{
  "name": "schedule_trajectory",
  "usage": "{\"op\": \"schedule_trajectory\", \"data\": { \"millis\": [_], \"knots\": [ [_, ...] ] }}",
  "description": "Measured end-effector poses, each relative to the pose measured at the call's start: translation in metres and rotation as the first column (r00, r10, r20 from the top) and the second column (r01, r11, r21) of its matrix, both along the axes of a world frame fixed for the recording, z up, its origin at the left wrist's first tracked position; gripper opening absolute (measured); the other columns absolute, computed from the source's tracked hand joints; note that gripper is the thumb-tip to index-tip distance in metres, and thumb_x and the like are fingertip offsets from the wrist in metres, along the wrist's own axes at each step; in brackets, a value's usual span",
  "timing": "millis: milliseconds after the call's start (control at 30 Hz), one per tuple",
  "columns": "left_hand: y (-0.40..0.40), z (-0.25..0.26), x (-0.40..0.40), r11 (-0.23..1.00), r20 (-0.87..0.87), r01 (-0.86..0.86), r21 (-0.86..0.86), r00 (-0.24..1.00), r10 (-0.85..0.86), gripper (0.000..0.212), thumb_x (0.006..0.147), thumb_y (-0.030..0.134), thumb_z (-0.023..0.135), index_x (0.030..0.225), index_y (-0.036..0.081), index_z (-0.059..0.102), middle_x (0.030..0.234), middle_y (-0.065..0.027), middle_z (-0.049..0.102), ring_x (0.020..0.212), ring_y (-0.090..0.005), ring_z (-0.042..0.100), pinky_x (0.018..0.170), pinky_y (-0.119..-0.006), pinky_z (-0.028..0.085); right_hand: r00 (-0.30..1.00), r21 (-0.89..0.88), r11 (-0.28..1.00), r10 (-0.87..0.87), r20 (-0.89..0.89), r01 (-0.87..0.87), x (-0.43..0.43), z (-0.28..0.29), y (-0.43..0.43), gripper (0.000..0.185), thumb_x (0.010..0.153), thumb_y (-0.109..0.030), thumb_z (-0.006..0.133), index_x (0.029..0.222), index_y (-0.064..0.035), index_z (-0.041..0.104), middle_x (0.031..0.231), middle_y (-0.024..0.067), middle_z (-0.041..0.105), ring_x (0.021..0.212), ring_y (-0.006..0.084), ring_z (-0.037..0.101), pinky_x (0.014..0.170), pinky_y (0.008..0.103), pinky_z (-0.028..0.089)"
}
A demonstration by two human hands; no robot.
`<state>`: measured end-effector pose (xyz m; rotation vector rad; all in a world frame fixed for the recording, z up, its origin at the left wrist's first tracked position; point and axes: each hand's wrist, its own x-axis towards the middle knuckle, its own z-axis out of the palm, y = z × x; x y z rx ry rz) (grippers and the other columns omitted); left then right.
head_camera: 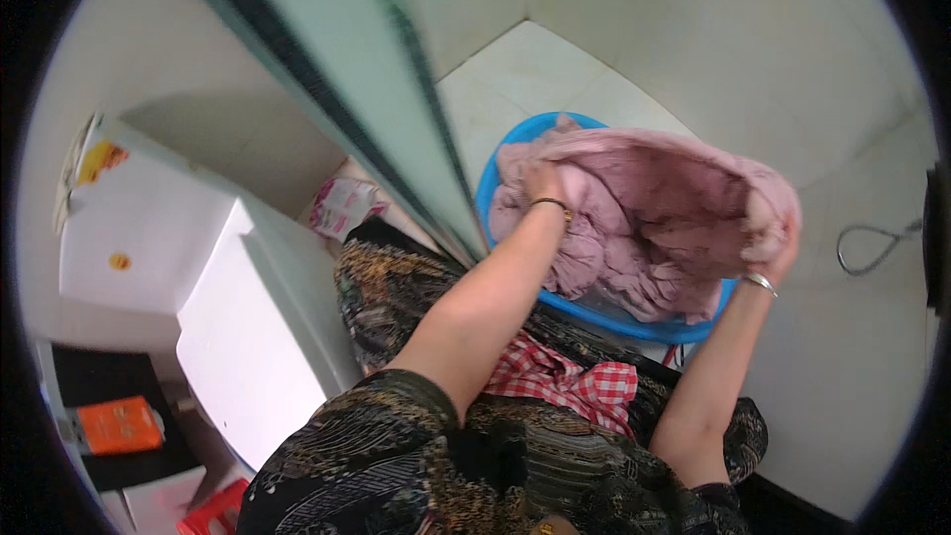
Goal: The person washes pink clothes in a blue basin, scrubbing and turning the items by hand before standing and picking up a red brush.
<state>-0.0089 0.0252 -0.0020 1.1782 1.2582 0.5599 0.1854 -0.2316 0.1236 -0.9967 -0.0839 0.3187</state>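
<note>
A bulky pink cloth (594,245), wet-looking and bunched up, fills a blue plastic basin (646,331) on the tiled floor. Some water shows inside the basin near its front rim. My left hand (544,182) grips a fold on the left of the cloth, its fingertips partly hidden in the fabric. At the right, my right hand (780,253) holds up the cloth's edge, so a hollow opens in the middle. A dark band circles my left wrist and a silver bangle (761,284) my right.
A green-tinted glass partition (356,89) stands close on the left, its edge beside the basin. Tiled walls (669,30) meet behind. A metal hose (865,267) hangs at right. Left lie a white appliance (252,327), a pink-white packet (345,206) and an orange packet (120,425).
</note>
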Motion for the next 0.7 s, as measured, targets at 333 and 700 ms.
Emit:
{"op": "schedule_trajectory", "data": {
  "millis": [333,700],
  "knots": [
    [-0.023,-0.027,-0.050,0.978,0.560,-0.151,-0.142,0.802,0.206,0.053,0.073,-0.007,0.041,0.123,0.009,0.046,0.119,-0.0134,0.050,0.102,-0.0267,0.051,0.088,-0.034,0.042,0.967,-0.271,0.944,-0.226,-0.121,0.187,0.036,-0.124,-0.004,0.041,0.079,-0.029,0.058,0.107,0.0006,0.054,0.107,0.0129,0.057,0.093,0.0238,0.056,0.079,0.0345,0.046],
    [-0.084,-0.032,-0.096,0.250,-0.511,0.613,0.749,0.775,-0.372,0.042,0.062,-0.003,0.056,0.095,0.019,0.068,0.135,-0.0183,0.034,0.124,-0.0373,0.032,0.100,-0.044,0.032,0.831,-0.781,0.508,0.203,0.518,0.363,-0.048,-0.049,0.045,0.054,0.080,-0.033,0.056,0.122,-0.0010,0.046,0.113,0.0170,0.056,0.102,0.0285,0.054,0.089,0.0344,0.040]
  ]
}}
